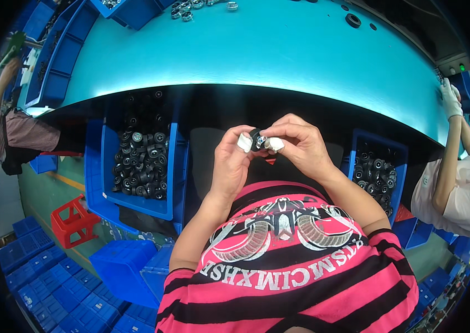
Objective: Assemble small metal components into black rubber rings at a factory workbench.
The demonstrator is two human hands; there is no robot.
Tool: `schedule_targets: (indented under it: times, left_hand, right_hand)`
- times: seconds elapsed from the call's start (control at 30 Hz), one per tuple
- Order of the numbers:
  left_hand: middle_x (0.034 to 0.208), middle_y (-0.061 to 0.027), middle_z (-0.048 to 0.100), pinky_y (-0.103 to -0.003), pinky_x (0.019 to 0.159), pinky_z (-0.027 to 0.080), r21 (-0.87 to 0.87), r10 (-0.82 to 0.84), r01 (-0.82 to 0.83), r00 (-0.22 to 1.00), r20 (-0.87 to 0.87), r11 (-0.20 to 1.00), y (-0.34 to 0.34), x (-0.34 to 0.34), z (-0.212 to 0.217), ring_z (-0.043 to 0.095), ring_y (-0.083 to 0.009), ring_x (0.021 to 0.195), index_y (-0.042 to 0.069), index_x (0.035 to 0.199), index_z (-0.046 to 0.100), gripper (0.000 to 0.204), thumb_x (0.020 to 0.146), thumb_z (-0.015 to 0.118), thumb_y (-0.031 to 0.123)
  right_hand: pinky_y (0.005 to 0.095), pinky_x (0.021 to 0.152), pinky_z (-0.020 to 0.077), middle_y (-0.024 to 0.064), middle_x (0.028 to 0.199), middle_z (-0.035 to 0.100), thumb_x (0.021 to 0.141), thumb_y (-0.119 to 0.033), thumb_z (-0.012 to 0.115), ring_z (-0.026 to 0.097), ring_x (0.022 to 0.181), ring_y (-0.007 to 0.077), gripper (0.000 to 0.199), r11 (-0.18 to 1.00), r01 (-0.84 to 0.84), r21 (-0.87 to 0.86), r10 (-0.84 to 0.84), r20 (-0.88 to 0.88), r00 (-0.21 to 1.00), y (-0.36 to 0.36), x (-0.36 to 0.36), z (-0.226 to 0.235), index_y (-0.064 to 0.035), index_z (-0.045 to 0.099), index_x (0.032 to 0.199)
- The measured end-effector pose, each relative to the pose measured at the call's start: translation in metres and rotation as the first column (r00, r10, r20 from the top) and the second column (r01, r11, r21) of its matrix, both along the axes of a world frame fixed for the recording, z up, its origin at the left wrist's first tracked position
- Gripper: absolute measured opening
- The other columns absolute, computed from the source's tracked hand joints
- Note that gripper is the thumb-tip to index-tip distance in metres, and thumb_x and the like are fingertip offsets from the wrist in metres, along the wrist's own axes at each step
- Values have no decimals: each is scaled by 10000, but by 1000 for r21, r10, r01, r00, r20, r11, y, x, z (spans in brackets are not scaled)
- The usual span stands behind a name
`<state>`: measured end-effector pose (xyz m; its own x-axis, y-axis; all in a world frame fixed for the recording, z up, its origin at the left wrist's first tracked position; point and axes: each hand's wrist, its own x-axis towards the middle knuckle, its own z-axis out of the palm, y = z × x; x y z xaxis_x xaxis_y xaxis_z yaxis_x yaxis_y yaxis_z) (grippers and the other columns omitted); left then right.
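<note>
In front of my chest, between both hands, is a small black toy wheel [257, 139] with a shiny silver hub. My left hand [230, 161] grips it from the left, fingers closed, with a white wrap on the thumb. From the other side my right hand [305, 145] pinches it at the silver face; its thumb wears a white cover too. The wheel is held in the air, short of the table edge. A blue bin [175, 166] of black wheels with silver hubs stands to the left, and a second blue bin [402, 177] of similar wheels to the right.
Beyond my hands stretches a turquoise table [257, 61]. Silver hub pieces [186, 15] lie at its far side, with black rings [352, 20] at far right. A red stool [74, 222] and stacked blue crates [57, 283] are left. Co-workers sit at both sides; one wears a white glove [450, 99].
</note>
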<state>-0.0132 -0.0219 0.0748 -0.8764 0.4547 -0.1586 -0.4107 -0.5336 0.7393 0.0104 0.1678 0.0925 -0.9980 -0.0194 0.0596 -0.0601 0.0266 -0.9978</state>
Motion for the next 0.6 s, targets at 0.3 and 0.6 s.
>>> schedule_targets:
  times: [0.3,0.6]
  left_hand:
    - [1116,-73,666,-294,922,551,-219,-3,-35,985,-171,975,5,6,-1,650,-134,1043,9,1342,543,376,1010,686,109]
    - [1025,-41,644,-239,682,497,-179,74,-98,988,-134,979,-2,3,-18,618,-103,811,63,1285,554,299,1030,665,172]
  right_hand:
    - [228,556,519,36,906,660,898,7,724,673,689,99,143,998,63,-19,-61,62,996,-7,5,-3,-4,773,1032]
    - [254,788,551,68,1078,656,953,-60,710,689,951,136,249,986,45,-163,-9,214,977,-10,1,-18,-20,728,1197]
